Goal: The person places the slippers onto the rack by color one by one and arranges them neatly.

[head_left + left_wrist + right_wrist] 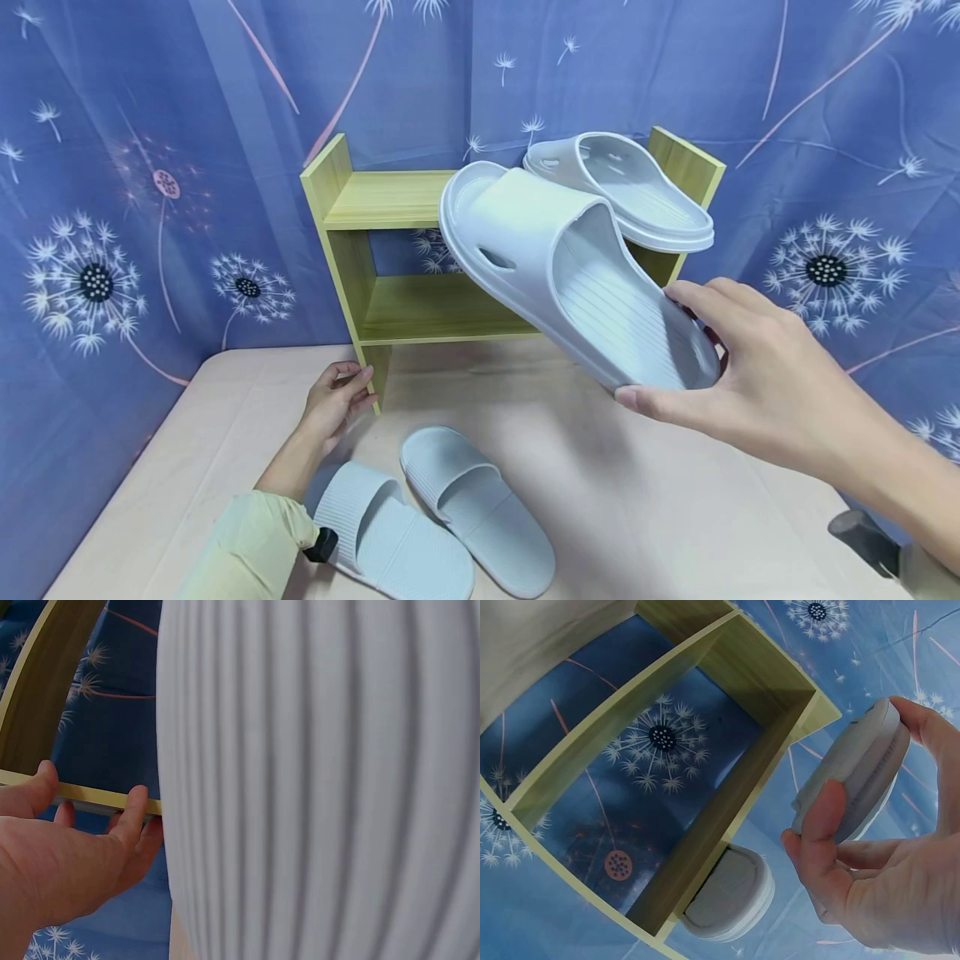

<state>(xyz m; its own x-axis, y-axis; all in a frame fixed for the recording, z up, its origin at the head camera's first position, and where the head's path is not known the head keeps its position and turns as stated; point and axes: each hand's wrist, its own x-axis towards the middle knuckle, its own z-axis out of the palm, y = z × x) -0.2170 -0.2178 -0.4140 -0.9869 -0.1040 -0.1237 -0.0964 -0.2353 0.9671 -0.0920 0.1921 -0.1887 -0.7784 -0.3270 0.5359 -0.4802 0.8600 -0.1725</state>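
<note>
My right hand [765, 375] grips a pale blue-white slipper [517, 217] by its heel, thumb on the near side and fingers on the far side. The slipper is raised, tilted, toe toward the wooden shoe rack [450, 308], and overlaps its shelves in the head view. A matching slipper [652, 192] sits on the rack's top shelf at the right, its heel past the front edge, as the right wrist view also shows. Low on the rack's left side, my left hand [337, 404] holds the side panel [97, 796] by its edge, thumb and fingers around it.
Two light blue-grey slippers with ribbed straps, a left one [405, 542] and a right one [480, 508], lie on the pale tabletop [675, 500] in front of the rack. One ribbed strap [315, 780] fills much of the left wrist view. A blue dandelion-print curtain [187, 167] hangs behind.
</note>
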